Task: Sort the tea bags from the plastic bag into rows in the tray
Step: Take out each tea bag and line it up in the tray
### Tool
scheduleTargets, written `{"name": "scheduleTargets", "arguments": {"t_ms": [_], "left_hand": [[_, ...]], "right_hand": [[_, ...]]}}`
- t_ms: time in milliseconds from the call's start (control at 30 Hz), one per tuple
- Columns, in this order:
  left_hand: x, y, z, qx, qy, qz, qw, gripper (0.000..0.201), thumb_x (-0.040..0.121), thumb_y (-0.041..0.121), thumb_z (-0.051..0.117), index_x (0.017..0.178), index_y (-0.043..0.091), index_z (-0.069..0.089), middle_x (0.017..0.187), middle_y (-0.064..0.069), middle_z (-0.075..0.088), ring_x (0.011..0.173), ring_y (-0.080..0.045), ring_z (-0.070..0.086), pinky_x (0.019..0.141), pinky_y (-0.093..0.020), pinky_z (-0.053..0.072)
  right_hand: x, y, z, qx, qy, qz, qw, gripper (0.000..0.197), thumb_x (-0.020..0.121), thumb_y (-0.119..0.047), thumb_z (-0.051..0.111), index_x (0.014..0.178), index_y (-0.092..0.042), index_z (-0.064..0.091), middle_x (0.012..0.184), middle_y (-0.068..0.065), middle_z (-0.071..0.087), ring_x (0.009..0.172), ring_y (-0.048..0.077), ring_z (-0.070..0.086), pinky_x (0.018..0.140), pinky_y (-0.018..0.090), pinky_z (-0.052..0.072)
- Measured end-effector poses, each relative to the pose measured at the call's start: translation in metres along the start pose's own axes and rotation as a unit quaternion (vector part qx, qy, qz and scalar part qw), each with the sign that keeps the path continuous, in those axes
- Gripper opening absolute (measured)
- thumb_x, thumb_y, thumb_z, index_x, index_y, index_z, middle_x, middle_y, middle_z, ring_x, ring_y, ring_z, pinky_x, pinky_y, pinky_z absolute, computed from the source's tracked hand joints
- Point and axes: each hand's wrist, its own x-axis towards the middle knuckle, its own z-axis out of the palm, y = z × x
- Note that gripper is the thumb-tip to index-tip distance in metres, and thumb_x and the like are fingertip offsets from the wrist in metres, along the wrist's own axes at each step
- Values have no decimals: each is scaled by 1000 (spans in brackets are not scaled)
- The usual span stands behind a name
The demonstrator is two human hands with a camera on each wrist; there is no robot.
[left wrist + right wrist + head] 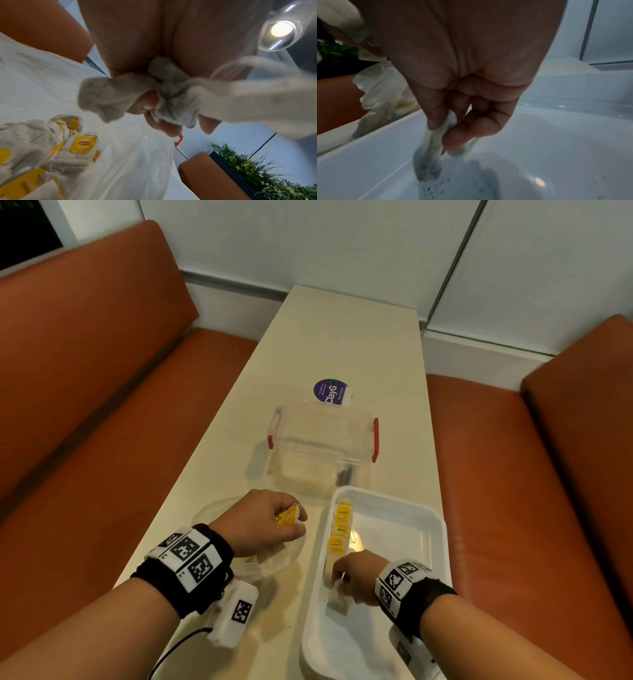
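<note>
Cream table (342, 337), long and narrow, set between two orange upholstered seats (85, 371).

White tray (442, 529) at the near right corner of the table. Along the tray's left wall, a single row of tea bags (342, 529) with yellow tags, laid end to end from the far left corner toward the near edge. Fine dark specks scattered on the tray floor in the right wrist view.

Right hand (358, 580) lowered inside the tray at the near end of the row, thumb and forefinger closed in a pinch on a pale tea bag (428, 159); bag hanging downward, its lower end just at the tray floor, contact not certain.

Plastic bag (274, 556), thin and translucent, crumpled on the table just left of the tray; further tea bags with yellow Lipton tags (82, 144) heaped inside it in the left wrist view.

Left hand (263, 522) above the plastic bag, fingers curled around a bunch of tea bags (163, 94), yellow tags showing at the fingertips in the head view.

Clear lidless container (322, 446) with red side clips beyond the tray and bag, toward the table's middle. Round purple sticker (330, 392) on the table behind the container.
</note>
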Motion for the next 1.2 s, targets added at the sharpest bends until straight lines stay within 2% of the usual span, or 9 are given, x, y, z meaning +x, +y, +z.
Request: {"name": "scheduleTargets", "arguments": {"t_ms": [200, 567, 633, 733, 833, 933, 1033, 1100, 1200], "left_hand": [[-4, -7, -3, -1, 6, -14, 1000, 13, 81, 30, 73, 93, 26, 71, 79, 9, 68, 66, 2, 61, 60, -10, 46], [-9, -22, -2, -4, 10, -14, 1000, 10, 79, 31, 75, 89, 29, 71, 85, 11, 68, 73, 3, 61, 65, -11, 46], [-10, -23, -1, -18, 13, -15, 1000, 9, 79, 31, 76, 85, 26, 70, 79, 11, 67, 67, 1, 60, 62, -13, 47], [-11, -27, 1, -82, 13, -35, 996, 17, 79, 30, 77, 79, 16, 67, 59, 10, 62, 50, -3, 55, 50, -19, 45], [-12, -33, 2, -184, 56, -84, 978, 33, 78, 34, 77, 81, 5, 62, 58, -10, 58, 49, -21, 54, 46, -34, 49], [-11, -38, 1, -286, 131, -126, 941, 37, 79, 36, 77, 73, 7, 55, 60, -15, 50, 46, -27, 48, 40, -37, 47], [-9, -36, 1, -334, 170, -145, 916, 37, 72, 43, 79, 67, 14, 55, 67, -17, 54, 56, -35, 52, 47, -53, 49], [-6, -32, 3, -337, 187, -150, 910, 38, 79, 38, 76, 66, 13, 51, 59, -14, 49, 49, -29, 49, 43, -41, 45], [-1, -25, 8, -331, 198, -142, 912, 41, 84, 33, 72, 63, 13, 43, 48, -4, 42, 37, -19, 38, 39, -26, 37]], "right_hand": [[18, 1, 7, 33, 31, 14, 999, 22, 89, -11, 56, 109, -14, 68, 107, 4, 69, 86, 17, 60, 86, 26, 49], [33, 3, 16, 80, 112, 46, 989, 14, 89, -15, 58, 100, -18, 65, 91, -2, 56, 80, 16, 54, 71, 20, 41], [33, 3, 16, 74, 121, 46, 989, 4, 87, -18, 61, 88, -19, 57, 90, -2, 55, 80, 16, 53, 67, 20, 40], [34, 2, 16, 67, 134, 58, 987, 22, 85, -28, 66, 79, -23, 45, 90, -3, 53, 80, 16, 50, 66, 21, 37], [30, 2, 8, 89, 182, 61, 977, 23, 84, -38, 63, 96, -21, 54, 87, -5, 54, 79, 15, 52, 70, 25, 41], [20, -7, -11, 113, 252, 49, 960, 18, 90, -37, 53, 81, -23, 48, 79, -5, 54, 72, 15, 52, 66, 28, 43], [6, -31, -32, 181, 322, -11, 929, 22, 90, -34, 52, 71, -24, 45, 73, -5, 54, 67, 13, 51, 66, 30, 45], [-4, -53, -43, 209, 330, -64, 918, 25, 89, -43, 55, 76, -22, 53, 75, -5, 60, 71, 12, 55, 69, 30, 46], [-12, -82, -51, 256, 245, -96, 930, 41, 80, -63, 59, 87, -22, 61, 84, -7, 65, 78, 9, 60, 69, 25, 47]]}}
